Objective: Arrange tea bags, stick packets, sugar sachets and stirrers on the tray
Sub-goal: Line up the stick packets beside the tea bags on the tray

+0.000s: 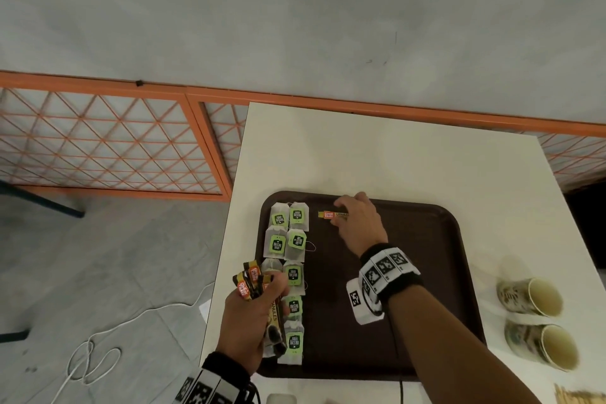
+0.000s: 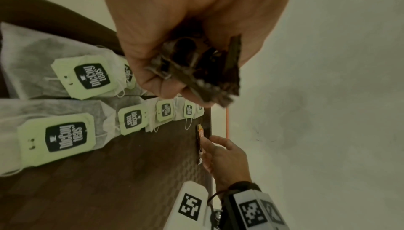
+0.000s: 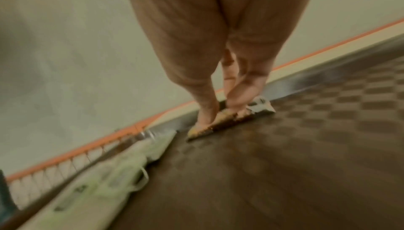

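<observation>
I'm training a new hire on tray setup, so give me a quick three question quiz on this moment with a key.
1. True or false: the tea bags lie along the tray's right side.
2. What does the left hand grip: A) paper cups, B) a bunch of stick packets, C) stirrers?
3. Fill in: the right hand is setting a single stick packet near the tray's ____ edge.

Key: 1 false, they lie along the left side. 2 B. 3 far.
</observation>
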A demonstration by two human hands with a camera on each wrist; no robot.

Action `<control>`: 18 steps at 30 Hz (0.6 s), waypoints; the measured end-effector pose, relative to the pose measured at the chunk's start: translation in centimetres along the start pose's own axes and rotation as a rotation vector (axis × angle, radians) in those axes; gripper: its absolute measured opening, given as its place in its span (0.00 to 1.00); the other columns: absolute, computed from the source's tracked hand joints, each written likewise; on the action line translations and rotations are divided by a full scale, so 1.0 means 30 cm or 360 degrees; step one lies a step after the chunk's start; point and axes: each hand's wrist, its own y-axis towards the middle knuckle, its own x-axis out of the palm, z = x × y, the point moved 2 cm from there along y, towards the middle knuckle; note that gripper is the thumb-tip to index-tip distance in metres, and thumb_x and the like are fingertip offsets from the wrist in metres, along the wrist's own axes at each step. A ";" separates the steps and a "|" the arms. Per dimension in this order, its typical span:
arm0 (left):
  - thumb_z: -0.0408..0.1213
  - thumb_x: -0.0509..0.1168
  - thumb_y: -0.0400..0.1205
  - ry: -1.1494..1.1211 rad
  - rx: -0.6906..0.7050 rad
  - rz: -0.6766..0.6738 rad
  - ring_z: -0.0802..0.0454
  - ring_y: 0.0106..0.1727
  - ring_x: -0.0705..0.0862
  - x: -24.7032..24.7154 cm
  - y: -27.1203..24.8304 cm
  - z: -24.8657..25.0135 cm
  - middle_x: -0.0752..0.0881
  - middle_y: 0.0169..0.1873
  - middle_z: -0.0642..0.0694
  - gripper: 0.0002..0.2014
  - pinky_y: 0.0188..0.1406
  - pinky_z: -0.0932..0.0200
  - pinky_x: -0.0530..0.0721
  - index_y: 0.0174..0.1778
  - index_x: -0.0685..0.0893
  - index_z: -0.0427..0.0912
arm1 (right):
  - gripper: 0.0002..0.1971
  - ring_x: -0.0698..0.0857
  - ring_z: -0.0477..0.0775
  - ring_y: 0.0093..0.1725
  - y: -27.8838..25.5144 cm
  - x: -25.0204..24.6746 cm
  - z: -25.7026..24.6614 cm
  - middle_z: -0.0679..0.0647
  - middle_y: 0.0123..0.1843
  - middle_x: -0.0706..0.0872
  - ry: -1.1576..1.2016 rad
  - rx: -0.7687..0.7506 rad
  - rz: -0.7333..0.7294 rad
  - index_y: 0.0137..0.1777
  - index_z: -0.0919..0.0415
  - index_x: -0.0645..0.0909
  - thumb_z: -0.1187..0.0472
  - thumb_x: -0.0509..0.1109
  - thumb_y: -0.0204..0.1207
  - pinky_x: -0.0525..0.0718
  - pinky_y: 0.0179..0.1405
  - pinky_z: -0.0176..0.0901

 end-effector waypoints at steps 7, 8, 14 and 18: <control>0.36 0.72 0.78 -0.0004 -0.0016 0.0025 0.41 0.37 0.85 -0.013 0.000 0.003 0.89 0.39 0.35 0.09 0.50 0.37 0.88 0.50 0.87 0.34 | 0.07 0.83 0.56 0.53 0.022 0.007 0.003 0.52 0.55 0.77 -0.0161 -0.0075 -0.0035 0.54 0.57 0.84 0.66 0.71 0.78 0.76 0.47 0.42; 0.36 0.72 0.79 -0.0002 -0.0007 0.0024 0.42 0.37 0.86 -0.014 0.000 0.006 0.89 0.39 0.36 0.09 0.47 0.40 0.89 0.51 0.87 0.34 | 0.07 0.83 0.55 0.52 0.033 0.011 -0.003 0.51 0.53 0.77 -0.0131 -0.0089 -0.0020 0.53 0.58 0.85 0.67 0.72 0.78 0.75 0.47 0.40; 0.37 0.71 0.79 -0.0008 0.0062 -0.0018 0.49 0.30 0.87 -0.026 0.000 0.022 0.89 0.35 0.38 0.10 0.30 0.57 0.86 0.52 0.87 0.35 | 0.07 0.84 0.57 0.48 0.077 0.035 -0.023 0.52 0.51 0.77 -0.0083 -0.0115 0.0004 0.51 0.58 0.85 0.70 0.72 0.77 0.79 0.45 0.43; 0.44 0.70 0.78 -0.0077 0.0083 -0.0066 0.47 0.32 0.85 -0.021 0.004 0.036 0.88 0.36 0.37 0.17 0.30 0.55 0.85 0.51 0.86 0.32 | 0.09 0.83 0.59 0.50 0.072 0.024 -0.025 0.53 0.55 0.75 -0.0079 -0.0087 0.0001 0.53 0.57 0.83 0.68 0.73 0.76 0.83 0.47 0.49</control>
